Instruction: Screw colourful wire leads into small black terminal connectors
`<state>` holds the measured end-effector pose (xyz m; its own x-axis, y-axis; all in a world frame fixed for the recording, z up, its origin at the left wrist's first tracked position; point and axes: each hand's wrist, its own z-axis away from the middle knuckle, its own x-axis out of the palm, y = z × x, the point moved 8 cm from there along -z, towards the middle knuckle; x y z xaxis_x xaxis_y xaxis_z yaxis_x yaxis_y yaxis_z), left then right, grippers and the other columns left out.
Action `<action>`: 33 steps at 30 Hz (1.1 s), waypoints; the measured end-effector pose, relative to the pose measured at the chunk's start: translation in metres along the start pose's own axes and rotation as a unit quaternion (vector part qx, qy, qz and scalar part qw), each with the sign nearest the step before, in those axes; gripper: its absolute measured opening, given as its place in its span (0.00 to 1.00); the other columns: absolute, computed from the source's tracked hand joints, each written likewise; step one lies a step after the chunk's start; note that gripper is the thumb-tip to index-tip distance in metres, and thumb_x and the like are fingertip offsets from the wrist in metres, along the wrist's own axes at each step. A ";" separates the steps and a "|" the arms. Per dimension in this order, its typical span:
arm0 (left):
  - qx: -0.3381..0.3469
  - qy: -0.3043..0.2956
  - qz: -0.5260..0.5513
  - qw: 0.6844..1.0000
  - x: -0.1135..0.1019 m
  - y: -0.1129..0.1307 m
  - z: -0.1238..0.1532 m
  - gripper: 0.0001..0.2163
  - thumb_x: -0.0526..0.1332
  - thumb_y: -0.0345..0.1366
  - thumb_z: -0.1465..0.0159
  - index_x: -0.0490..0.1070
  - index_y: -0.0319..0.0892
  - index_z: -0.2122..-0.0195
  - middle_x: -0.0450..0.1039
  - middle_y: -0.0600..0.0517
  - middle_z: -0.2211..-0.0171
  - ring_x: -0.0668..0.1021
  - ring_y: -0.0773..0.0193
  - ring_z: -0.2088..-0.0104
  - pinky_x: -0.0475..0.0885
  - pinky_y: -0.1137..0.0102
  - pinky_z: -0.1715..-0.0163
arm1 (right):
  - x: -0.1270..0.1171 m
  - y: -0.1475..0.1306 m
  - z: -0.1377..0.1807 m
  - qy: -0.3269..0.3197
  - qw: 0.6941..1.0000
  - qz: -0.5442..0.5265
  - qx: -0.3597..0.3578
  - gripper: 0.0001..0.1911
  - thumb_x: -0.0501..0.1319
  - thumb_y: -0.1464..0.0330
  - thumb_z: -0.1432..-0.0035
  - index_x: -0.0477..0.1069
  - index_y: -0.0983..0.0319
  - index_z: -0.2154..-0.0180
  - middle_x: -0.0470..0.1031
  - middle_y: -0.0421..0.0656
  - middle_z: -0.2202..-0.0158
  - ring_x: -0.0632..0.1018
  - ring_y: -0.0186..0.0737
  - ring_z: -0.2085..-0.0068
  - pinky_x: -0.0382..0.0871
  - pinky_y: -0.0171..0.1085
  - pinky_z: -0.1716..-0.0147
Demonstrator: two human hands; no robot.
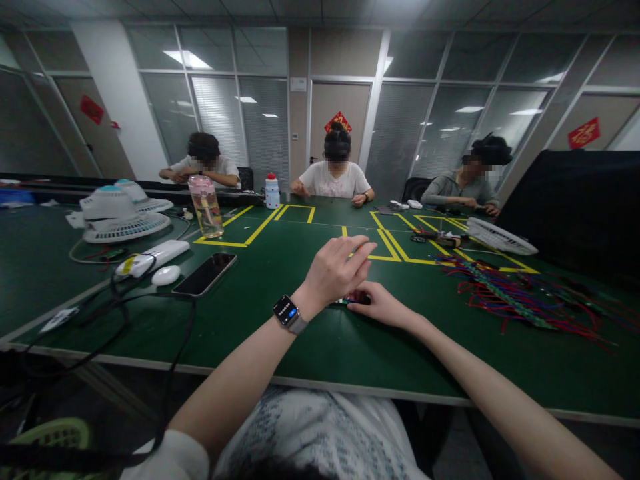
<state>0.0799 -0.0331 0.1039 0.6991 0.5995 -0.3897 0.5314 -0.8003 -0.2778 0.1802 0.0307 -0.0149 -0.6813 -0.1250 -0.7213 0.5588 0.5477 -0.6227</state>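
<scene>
My left hand (pixel 336 270), with a watch (pixel 287 312) on its wrist, is raised just above the table. Its fingers are bent and drawn together; a speck of red shows near the fingertips, but what they hold is hidden. Below and to the right, my right hand (pixel 384 305) rests low at the table and grips a small circuit board (pixel 343 301) between thumb and fingers. Red bits, perhaps wires, show beside the board, and most of it is covered by my hands.
Right of my hands lies a pile of red and blue wires with green boards (pixel 520 293). A phone (pixel 206 274), a white mouse-like object (pixel 166 275), a bottle (pixel 206 208), white fans (pixel 125 217) and black cables are left. Three people sit opposite. Yellow tape (pixel 265 227) marks the table.
</scene>
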 end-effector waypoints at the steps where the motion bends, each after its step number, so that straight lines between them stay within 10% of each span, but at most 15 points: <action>1: 0.001 -0.006 0.008 1.000 0.001 0.000 0.000 0.14 0.49 0.31 0.32 0.68 0.35 0.49 0.74 0.41 0.52 0.75 0.59 0.53 0.71 0.64 0.55 | 0.000 -0.001 0.000 -0.001 1.000 -0.002 0.000 0.06 0.63 0.71 0.48 0.73 0.64 0.65 0.72 0.40 0.72 0.71 0.35 0.70 0.66 0.35 0.69; 15: -0.103 0.018 0.098 0.990 0.003 -0.015 0.002 0.11 0.58 0.39 0.34 0.72 0.39 0.56 0.74 0.47 0.64 0.74 0.60 0.62 0.71 0.66 0.61 | 0.001 0.001 0.000 -0.011 1.000 -0.014 0.001 0.07 0.63 0.71 0.47 0.74 0.64 0.63 0.73 0.41 0.69 0.71 0.36 0.69 0.66 0.36 0.67; 22: -0.203 0.047 0.282 0.936 0.006 -0.026 0.003 0.13 0.49 0.29 0.31 0.73 0.40 0.54 0.75 0.45 0.53 0.76 0.62 0.50 0.70 0.66 0.49 | 0.001 -0.001 0.000 -0.018 1.000 -0.011 0.004 0.08 0.63 0.67 0.46 0.74 0.64 0.63 0.73 0.41 0.70 0.71 0.36 0.70 0.66 0.35 0.68; 33: -0.294 0.070 0.306 0.903 0.012 -0.036 0.008 0.04 0.65 0.34 0.40 0.77 0.42 0.64 0.69 0.51 0.66 0.74 0.68 0.67 0.71 0.73 0.65 | 0.000 0.002 -0.001 -0.012 1.000 0.012 -0.004 0.08 0.63 0.68 0.45 0.76 0.63 0.63 0.73 0.42 0.69 0.72 0.36 0.69 0.66 0.36 0.68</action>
<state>0.0655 0.0029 0.1015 0.9795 0.0768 -0.1864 0.1591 -0.8621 0.4811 0.1807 0.0325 -0.0159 -0.6561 -0.1302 -0.7434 0.5718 0.5571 -0.6022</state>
